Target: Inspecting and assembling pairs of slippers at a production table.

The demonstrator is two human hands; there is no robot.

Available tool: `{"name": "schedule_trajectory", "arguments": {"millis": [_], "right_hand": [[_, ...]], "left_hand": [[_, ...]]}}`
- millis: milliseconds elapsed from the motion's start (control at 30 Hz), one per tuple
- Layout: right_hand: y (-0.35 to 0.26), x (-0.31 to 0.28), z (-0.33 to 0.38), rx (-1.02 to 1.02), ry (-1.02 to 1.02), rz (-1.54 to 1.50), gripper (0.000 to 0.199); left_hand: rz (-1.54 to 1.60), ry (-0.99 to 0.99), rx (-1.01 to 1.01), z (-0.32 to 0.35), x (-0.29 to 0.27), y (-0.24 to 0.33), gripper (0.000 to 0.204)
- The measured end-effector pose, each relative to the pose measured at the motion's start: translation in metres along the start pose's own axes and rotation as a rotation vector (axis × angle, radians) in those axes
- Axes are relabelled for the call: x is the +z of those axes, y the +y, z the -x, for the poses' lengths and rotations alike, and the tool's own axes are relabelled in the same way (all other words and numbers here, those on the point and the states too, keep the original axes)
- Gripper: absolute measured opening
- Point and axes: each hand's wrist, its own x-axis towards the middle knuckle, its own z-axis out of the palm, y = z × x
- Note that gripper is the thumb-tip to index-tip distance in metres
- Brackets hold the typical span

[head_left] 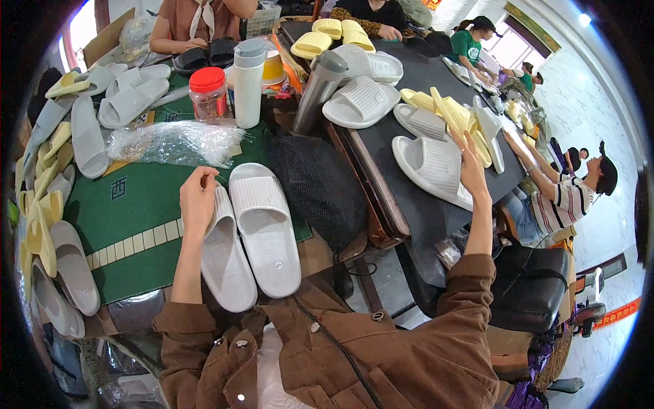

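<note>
Two pale grey slippers stand side by side at the near edge of the green table: the left slipper point(228, 266) and the right slipper point(267, 225). My left hand point(197, 198) is closed beside the left slipper's toe end, its fingers curled; what they pinch, if anything, is hidden. Over on the dark table, my right hand point(471, 163) reaches out with fingers extended, at the edge of a light grey slipper point(430, 163). Just past its fingertips lies a yellow slipper point(453, 112). Above my left hand rests a clear bag of thin plastic strands point(174, 142).
A white bottle point(249, 85), a red-lidded jar point(207, 95) and a steel tumbler point(320, 92) stand behind. Grey and yellow slippers point(42, 228) pile up at left. A black mesh bag point(317, 187) fills the gap between tables. Other people point(565, 198) sit around the dark table.
</note>
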Motion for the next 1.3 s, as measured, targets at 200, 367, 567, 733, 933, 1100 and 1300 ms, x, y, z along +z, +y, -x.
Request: {"name": "schedule_trajectory", "arguments": {"millis": [200, 367, 567, 733, 933, 1100, 1300], "right_hand": [[-0.037, 0.002, 0.014, 0.066, 0.094, 0.085, 0.035], [0.003, 0.035, -0.005, 0.105, 0.103, 0.030, 0.032], [0.037, 0.054, -0.031, 0.049, 0.044, -0.081, 0.029], [0.023, 0.048, -0.024, 0.000, -0.032, -0.135, 0.030], [-0.027, 0.020, 0.009, 0.087, -0.253, -0.409, 0.028], [-0.025, 0.023, 0.027, 0.065, -0.221, -0.447, 0.029], [-0.041, 0.026, 0.051, -0.022, -0.102, -0.350, 0.032]], "left_hand": [[-0.019, -0.007, 0.013, 0.002, -0.005, 0.001, 0.013], [-0.007, -0.006, 0.002, 0.002, 0.000, 0.003, 0.013], [-0.046, 0.042, -0.007, 0.003, 0.002, 0.004, 0.013], [0.029, 0.144, 0.085, 0.002, -0.002, 0.001, 0.012], [0.100, 0.204, 0.335, 0.022, -0.036, 0.050, 0.010], [-0.208, -0.123, 0.334, 0.110, -0.066, 0.080, 0.022], [-0.546, -0.162, 0.323, 0.151, -0.038, 0.054, 0.048]]}}
